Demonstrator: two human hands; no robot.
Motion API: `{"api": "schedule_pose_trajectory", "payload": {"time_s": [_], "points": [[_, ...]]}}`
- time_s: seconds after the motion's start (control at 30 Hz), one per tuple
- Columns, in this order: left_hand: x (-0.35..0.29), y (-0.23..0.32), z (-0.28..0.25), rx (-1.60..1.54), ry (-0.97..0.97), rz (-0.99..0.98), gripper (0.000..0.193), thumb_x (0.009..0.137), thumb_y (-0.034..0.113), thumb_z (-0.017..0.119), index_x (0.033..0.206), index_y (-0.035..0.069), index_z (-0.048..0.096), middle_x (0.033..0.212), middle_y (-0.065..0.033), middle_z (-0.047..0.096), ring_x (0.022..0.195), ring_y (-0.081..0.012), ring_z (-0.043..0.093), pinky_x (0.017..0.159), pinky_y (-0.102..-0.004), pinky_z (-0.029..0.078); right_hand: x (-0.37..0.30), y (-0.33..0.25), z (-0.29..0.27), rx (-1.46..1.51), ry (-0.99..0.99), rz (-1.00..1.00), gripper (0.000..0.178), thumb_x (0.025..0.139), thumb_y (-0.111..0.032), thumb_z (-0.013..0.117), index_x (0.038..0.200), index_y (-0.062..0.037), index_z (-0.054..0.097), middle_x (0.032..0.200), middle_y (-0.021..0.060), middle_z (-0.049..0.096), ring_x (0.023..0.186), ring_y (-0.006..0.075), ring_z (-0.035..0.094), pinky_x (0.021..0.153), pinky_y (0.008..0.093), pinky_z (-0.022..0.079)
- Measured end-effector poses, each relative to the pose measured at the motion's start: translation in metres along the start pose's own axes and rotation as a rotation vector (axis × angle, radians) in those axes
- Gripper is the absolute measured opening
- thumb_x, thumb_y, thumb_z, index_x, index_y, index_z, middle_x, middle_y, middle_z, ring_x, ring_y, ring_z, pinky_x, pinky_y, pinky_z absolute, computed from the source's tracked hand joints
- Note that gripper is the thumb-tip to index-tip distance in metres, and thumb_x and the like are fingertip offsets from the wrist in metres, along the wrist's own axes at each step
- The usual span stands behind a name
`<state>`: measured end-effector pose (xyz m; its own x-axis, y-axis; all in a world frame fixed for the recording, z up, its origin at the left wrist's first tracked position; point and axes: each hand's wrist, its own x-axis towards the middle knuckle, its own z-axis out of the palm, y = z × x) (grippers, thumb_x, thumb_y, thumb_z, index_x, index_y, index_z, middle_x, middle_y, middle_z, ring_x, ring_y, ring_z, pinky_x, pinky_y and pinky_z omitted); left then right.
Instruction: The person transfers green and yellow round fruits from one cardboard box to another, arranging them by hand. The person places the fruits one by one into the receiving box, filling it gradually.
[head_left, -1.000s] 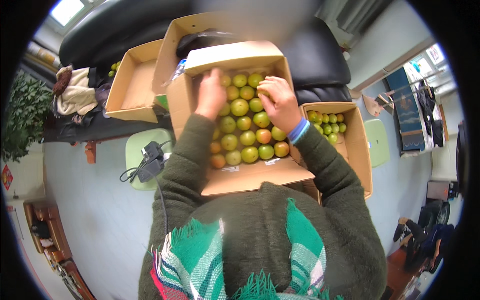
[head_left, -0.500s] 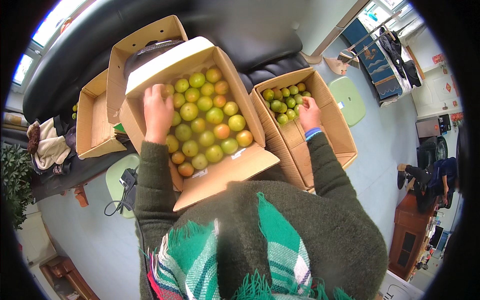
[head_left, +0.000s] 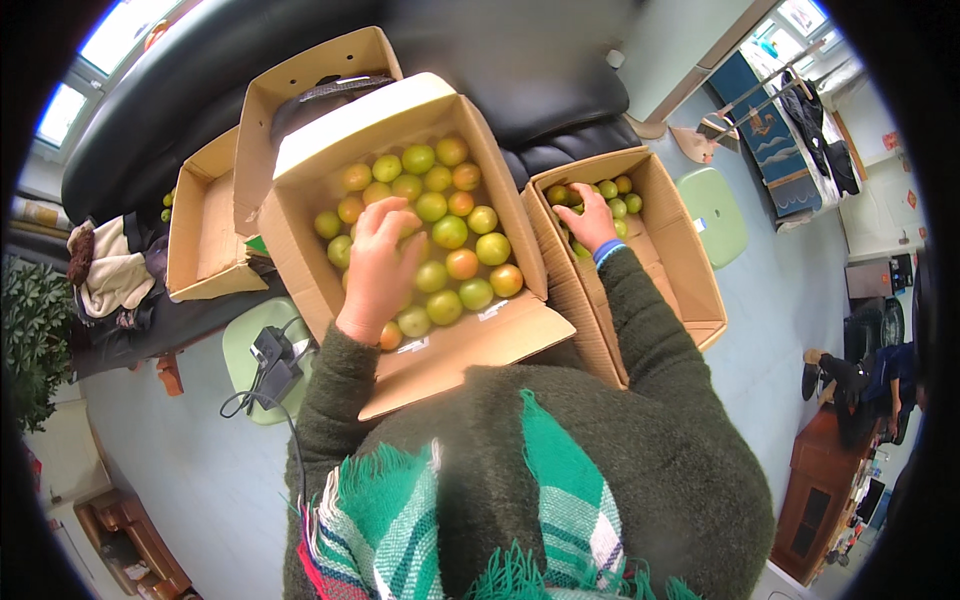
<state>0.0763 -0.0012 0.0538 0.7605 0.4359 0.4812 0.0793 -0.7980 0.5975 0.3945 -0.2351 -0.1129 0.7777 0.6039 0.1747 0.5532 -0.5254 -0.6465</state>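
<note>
In front of me a cardboard box (head_left: pixel 507 235) holds many green and orange-tinged tomatoes (head_left: pixel 450 232) in a layer. Over their left-middle part is my left hand (head_left: pixel 376 268), its blurred fingers slightly bent and thumb apart; the palm side is hidden and no held tomato shows. To the right, a second cardboard box (head_left: pixel 690 270) contains smaller green tomatoes (head_left: pixel 617 207) at its far end. My right hand (head_left: pixel 594 220) reaches in among these, thumb and fingers spread, close to or touching the fruit beneath, which it partly covers.
The boxes stand against a black sofa (head_left: pixel 150 110). An open cardboard box (head_left: pixel 205 230) lies farther left. Green stools (head_left: pixel 712 215) flank the boxes; the left one bears a black adapter (head_left: pixel 275 365) whose cord runs beside my left sleeve. Someone sits at far right (head_left: pixel 880 385).
My left hand has moved right from the box's left side to over the middle tomatoes. My right hand has shifted left and its fingers have spread over the smaller tomatoes.
</note>
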Motion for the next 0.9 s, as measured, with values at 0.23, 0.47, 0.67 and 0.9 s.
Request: {"api": "schedule_pose_trajectory", "payload": {"time_s": [0.23,0.47,0.67,0.9], "points": [[-0.012,-0.002,0.008,-0.101,-0.035,0.017,0.017,0.088,0.002,0.078,0.101,0.002,0.067,0.124,-0.0199,0.066,0.116,-0.0419,0.065,0.099,-0.0462,0.054,0.025,0.018,0.022,-0.012,-0.027,0.077,0.064,0.081,-0.043,0.087,0.131,-0.0054,0.071,0.125,0.0288,0.073,0.117,0.0458,0.068,0.103,0.0504,0.055],[-0.01,0.0,0.002,-0.136,-0.067,0.05,0.024,0.088,0.002,0.079,0.108,0.002,0.066,0.124,-0.0183,0.066,0.117,-0.04,0.064,0.099,-0.0446,0.054,0.007,-0.034,-0.023,0.13,0.248,0.067,0.049,0.084,-0.024,0.092,0.122,0.0002,0.073,0.115,0.0173,0.077,0.108,0.0286,0.072,0.097,0.0394,0.057],[0.006,0.015,-0.005,-0.382,-0.157,-0.025,0.034,0.087,-0.001,0.08,0.119,0.001,0.066,0.117,-0.0116,0.067,0.101,-0.0227,0.07,0.087,-0.0339,0.058,-0.024,-0.141,-0.086,1.179,-0.279,0.005,0.046,0.097,-0.003,0.076,0.14,0.0025,0.062,0.132,0.0107,0.071,0.12,0.018,0.068,0.108,0.0322,0.053],[0.011,0.029,-0.014,-0.444,-0.213,-0.08,0.056,0.087,0.002,0.08,0.141,0.004,0.063,0.129,-0.0132,0.061,0.104,-0.0232,0.069,0.091,-0.0346,0.059,-0.032,-0.214,-0.054,1.408,-0.772,-0.028,0.05,0.093,-0.003,0.076,0.141,-0.0031,0.064,0.134,0.0079,0.069,0.125,0.0196,0.065,0.114,0.0374,0.05]]}}
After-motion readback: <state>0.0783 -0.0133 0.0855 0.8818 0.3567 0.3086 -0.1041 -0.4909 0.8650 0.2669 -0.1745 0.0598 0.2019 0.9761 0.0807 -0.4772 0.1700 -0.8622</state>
